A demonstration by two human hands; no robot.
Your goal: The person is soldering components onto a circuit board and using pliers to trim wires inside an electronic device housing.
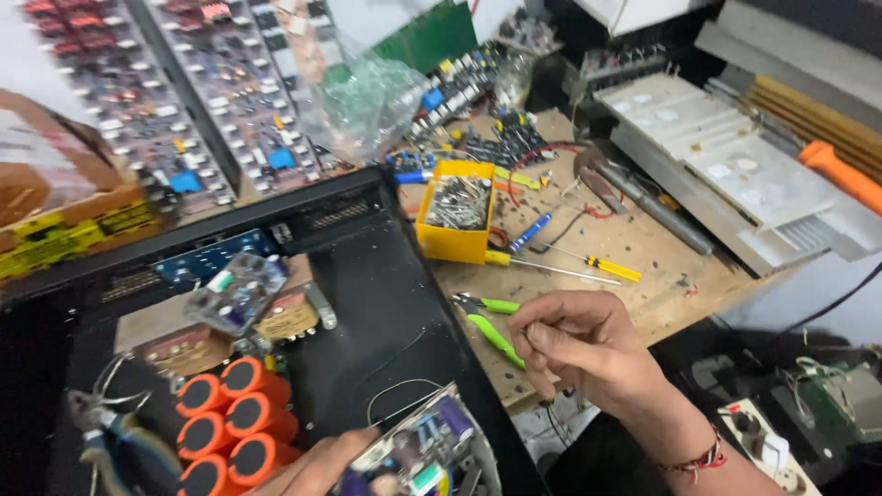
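Wire (pixel 404 390) loops from the small circuit board (pixel 427 450) our left hand (pixel 317 468) grasps, while our right hand (pixel 579 344) pinches its fingers (pixel 533 335) closed beside the green-handled pliers (pixel 491 326) on the desk (pixel 643 248).

Orange capacitors (pixel 234 418) in black chassis (pixel 386 303), yellow parts bin (pixel 452 241), green-handled pliers (pixel 491 331), yellow-black striped screwdriver (pixel 602 266), blue screwdriver (pixel 530 231), orange handle (pixel 841 174).
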